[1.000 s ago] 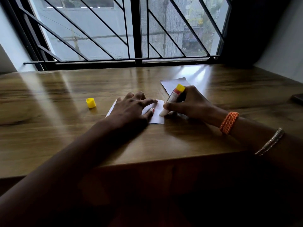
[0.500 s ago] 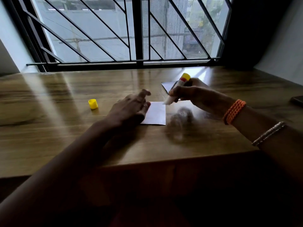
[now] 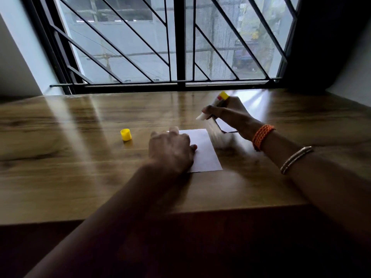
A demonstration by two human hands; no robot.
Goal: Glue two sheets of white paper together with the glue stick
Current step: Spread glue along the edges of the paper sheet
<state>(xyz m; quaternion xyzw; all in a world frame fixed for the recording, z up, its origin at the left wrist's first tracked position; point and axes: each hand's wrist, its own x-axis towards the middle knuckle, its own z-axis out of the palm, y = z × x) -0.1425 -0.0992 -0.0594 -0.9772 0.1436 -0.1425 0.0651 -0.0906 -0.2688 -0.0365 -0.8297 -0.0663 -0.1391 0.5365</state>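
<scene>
A white sheet (image 3: 206,151) lies flat on the wooden table (image 3: 80,167). My left hand (image 3: 170,151) rests on its left half with curled fingers and holds it down. Behind it and to the right, my right hand (image 3: 230,115) is raised above the table and grips the uncapped glue stick (image 3: 212,107), white tip pointing down-left, yellow end up. A second white sheet (image 3: 218,133), blurred, is lifted at an angle under my right hand. I cannot tell whether the fingers pinch it. The yellow cap (image 3: 125,134) stands on the table left of my left hand.
The table runs back to a window with black bars (image 3: 178,57). A dark curtain (image 3: 321,47) hangs at the far right. The table's front edge (image 3: 140,215) is close below my forearms. An orange band and a bangle sit on my right wrist.
My right hand lifted the glue stick off the sheet and moved back and right. The second sheet has come up off the table. My left hand's fingers curled in.
</scene>
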